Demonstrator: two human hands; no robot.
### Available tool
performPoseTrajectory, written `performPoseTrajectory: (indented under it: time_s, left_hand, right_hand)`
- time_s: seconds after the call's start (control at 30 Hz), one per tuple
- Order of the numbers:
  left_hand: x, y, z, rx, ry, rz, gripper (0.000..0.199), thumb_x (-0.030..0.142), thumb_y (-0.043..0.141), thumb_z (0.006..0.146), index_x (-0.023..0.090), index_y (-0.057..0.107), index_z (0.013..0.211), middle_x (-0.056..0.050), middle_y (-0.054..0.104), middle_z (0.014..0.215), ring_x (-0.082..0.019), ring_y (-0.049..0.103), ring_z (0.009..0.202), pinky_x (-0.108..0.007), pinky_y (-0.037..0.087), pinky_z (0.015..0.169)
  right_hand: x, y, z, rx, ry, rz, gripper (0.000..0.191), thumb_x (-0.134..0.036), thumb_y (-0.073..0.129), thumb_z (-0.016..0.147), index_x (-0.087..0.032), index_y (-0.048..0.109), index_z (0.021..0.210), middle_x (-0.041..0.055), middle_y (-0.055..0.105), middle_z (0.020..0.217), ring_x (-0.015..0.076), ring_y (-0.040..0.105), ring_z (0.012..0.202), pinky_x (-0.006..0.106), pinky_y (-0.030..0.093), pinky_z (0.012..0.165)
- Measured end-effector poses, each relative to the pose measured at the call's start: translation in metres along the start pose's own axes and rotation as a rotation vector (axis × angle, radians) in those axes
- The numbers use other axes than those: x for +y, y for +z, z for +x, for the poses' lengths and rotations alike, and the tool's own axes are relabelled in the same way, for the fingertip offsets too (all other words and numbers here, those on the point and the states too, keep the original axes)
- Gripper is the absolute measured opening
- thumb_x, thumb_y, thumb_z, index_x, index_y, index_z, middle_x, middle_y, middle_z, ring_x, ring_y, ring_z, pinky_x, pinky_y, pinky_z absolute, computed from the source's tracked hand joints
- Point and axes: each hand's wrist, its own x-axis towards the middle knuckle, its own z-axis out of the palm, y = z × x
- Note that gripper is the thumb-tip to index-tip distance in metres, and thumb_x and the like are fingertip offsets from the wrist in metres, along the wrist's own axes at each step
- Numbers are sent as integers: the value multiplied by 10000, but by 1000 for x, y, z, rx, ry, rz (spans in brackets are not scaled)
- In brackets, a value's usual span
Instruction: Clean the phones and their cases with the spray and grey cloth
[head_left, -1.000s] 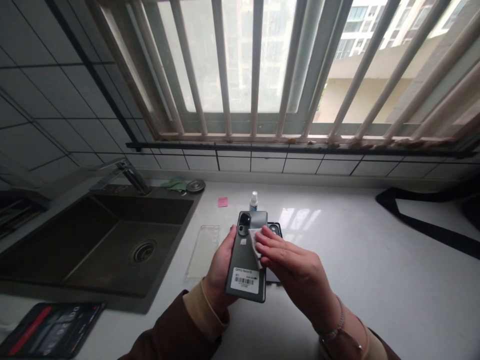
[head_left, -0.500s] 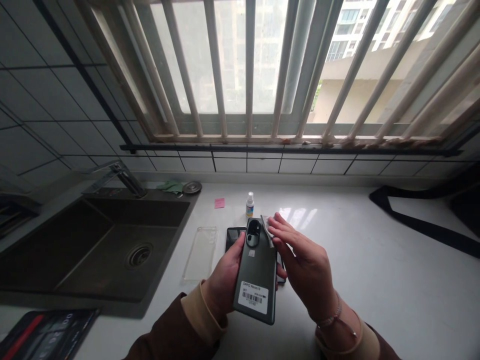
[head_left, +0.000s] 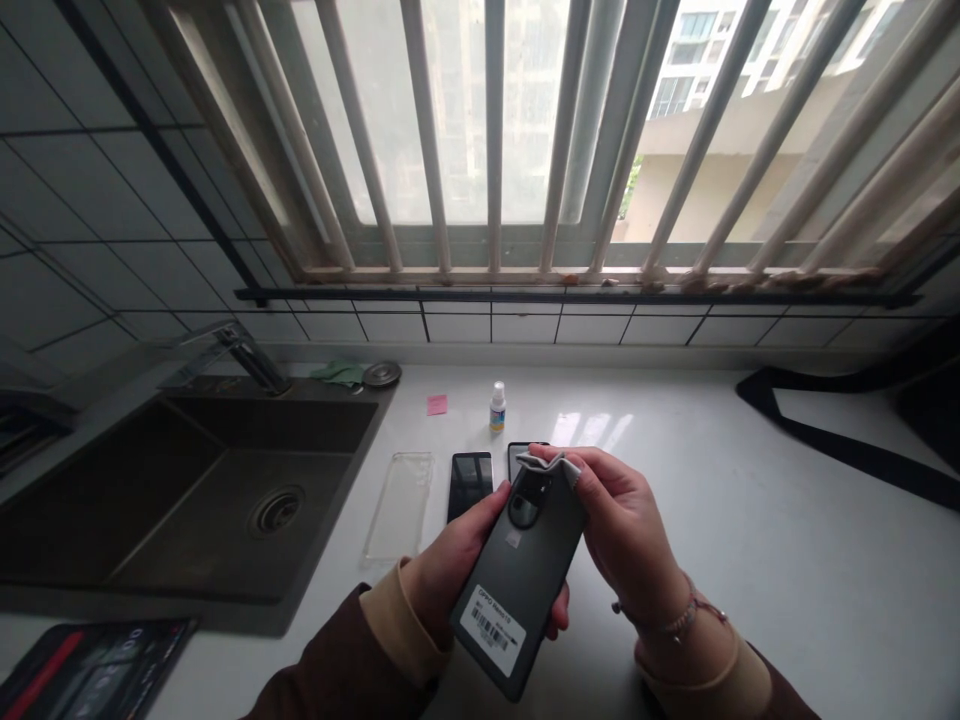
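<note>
A dark grey-green phone (head_left: 517,570) with a white barcode label on its back is gripped along its sides by my left hand (head_left: 454,550). It is tilted, its camera end pointing up and away from me. In my right hand (head_left: 619,505) is a small pale grey cloth (head_left: 541,462), pinched over the phone's top edge near the camera. Behind the phone, two more devices lie on the counter: a black phone (head_left: 472,478) to the left and another dark-edged phone (head_left: 529,447), largely hidden by the cloth and my right hand.
A clear phone case (head_left: 400,505) lies to the left. Farther back stand a small white spray bottle (head_left: 497,407) and a pink sticky note (head_left: 437,404). The sink (head_left: 330,530) with its tap (head_left: 255,358) is at the left; a black strap (head_left: 847,435) lies at the right.
The cloth has shifted from the phone's upper right side to its top edge. The phone has turned clockwise and come slightly lower, uncovering more of the black phone behind.
</note>
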Motion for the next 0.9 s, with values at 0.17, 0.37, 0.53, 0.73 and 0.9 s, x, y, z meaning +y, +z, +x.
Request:
performPoseTrajectory:
  time_s: [0.17, 0.37, 0.53, 0.73, 0.9]
  left_hand:
    - [1, 0, 2, -34, 87, -28, 968, 788, 203, 1005, -5, 752, 1076, -212, 751, 846, -252, 724, 702, -310, 538, 683]
    - [5, 0, 2, -35, 130, -54, 1046, 804, 94, 991, 0, 762, 1040, -201, 740, 832, -235, 723, 678, -301, 571, 639]
    - [9, 3, 1, 112, 165, -84, 977, 763, 162, 1023, 0, 771, 1061, -201, 759, 869, -239, 742, 669, -323, 605, 628]
    - [11, 5, 5, 339, 221, -197, 708, 636, 340, 1070, 65, 748, 1163, -164, 787, 801, -272, 764, 607, -326, 574, 557]
    - [13, 6, 5, 366, 203, -222, 692, 614, 337, 1079, 58, 750, 1092, -165, 770, 727, -282, 760, 586, -327, 562, 533]
  right_hand:
    - [2, 1, -2, 47, -48, -38, 221, -405, 675, 1036, -280, 824, 1141, 83, 808, 1224, 265, 761, 1130, 387, 610, 985]
    - [1, 2, -2, 79, -160, -71, 182, -351, 674, 1040, -287, 815, 1135, 72, 809, 1218, 274, 755, 1173, 459, 595, 1073]
    - [2, 4, 0, 104, -193, -141, 178, -334, 666, 1041, -295, 803, 1148, 74, 785, 1289, 282, 728, 1242, 503, 589, 1101]
    - [5, 4, 3, 88, -155, -225, 199, -364, 647, 1047, -274, 796, 1142, 86, 767, 1331, 287, 723, 1259, 509, 578, 1120]
    - [7, 6, 5, 97, -180, -334, 198, -360, 646, 1044, -277, 794, 1146, 72, 768, 1334, 275, 721, 1269, 486, 574, 1134]
